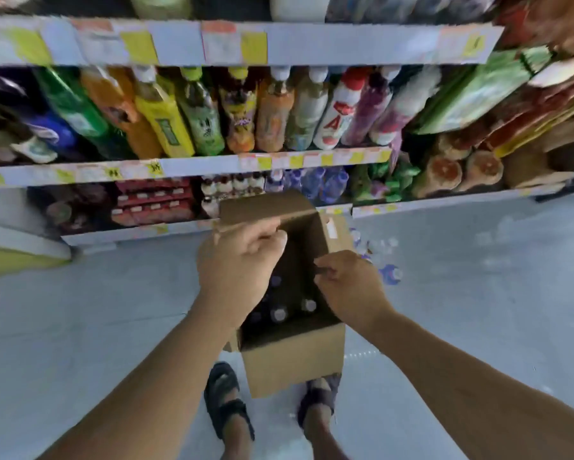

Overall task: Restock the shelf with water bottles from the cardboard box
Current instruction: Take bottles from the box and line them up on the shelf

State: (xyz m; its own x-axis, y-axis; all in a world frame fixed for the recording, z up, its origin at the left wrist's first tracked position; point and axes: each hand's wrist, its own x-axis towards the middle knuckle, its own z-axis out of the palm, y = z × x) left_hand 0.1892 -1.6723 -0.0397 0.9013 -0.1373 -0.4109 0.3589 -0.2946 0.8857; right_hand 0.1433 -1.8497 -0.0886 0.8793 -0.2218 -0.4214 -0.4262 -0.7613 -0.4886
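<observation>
My left hand (242, 260) is curled round the far flap of the cardboard box (295, 360), which sits on the floor (113, 310) right at my sandals (224, 400), in front of the shelf (196, 166). Water bottles (279, 315) stand inside, caps up. My right hand (348, 287) pinches the right flap's edge. A few loose bottles (390, 273) lie on the floor just right of the box.

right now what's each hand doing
Left hand: grips the cardboard box by its far flap.
Right hand: pinches the box's right flap.
</observation>
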